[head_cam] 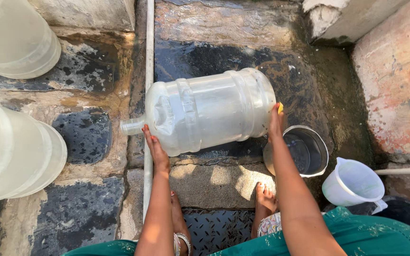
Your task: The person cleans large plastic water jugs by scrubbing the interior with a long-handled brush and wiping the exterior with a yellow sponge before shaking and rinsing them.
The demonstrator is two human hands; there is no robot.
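A large clear plastic water jug (pixel 209 110) lies on its side above the wet stone floor, neck pointing left. My left hand (pixel 153 148) presses flat against its shoulder near the neck, fingers together. My right hand (pixel 275 122) is against the jug's base and pinches a small yellow scrubber (pixel 280 107) at the base's edge. Both forearms reach forward from the bottom of the view. My bare feet (pixel 264 199) stand below the jug.
A steel bucket (pixel 315 163) with water sits right of the jug's base. A pale plastic mug (pixel 353 182) stands at lower right. More clear jugs (pixel 15 38) crowd the left. A white pipe (pixel 149 61) runs along the floor. Walls close the right side.
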